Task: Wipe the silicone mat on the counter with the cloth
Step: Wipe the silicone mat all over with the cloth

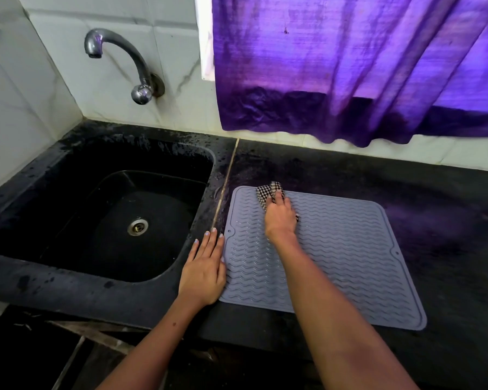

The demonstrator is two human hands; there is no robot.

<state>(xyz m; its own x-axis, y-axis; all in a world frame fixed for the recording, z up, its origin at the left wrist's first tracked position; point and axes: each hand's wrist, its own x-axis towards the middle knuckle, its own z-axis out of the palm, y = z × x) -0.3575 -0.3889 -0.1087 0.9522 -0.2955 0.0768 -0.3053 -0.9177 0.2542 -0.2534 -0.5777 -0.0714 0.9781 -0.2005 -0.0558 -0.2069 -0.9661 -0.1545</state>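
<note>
While left hand (204,267) lies flat, right hand (280,213) fingers (278,197) clutch cloth (266,194) on mat (335,249).

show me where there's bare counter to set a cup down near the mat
Bare counter lies right of the silicone mat, and a strip behind it under the curtain. Crowded: the mat's left edge, with the left hand beside the sink.

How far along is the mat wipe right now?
Done: can't tell; no wiped area stands out. In hand: right hand presses the checked cloth on the silicone mat at its far left corner, left hand flat at the mat's left edge. Left: likely most of the mat, toward its near and right sides.
</note>
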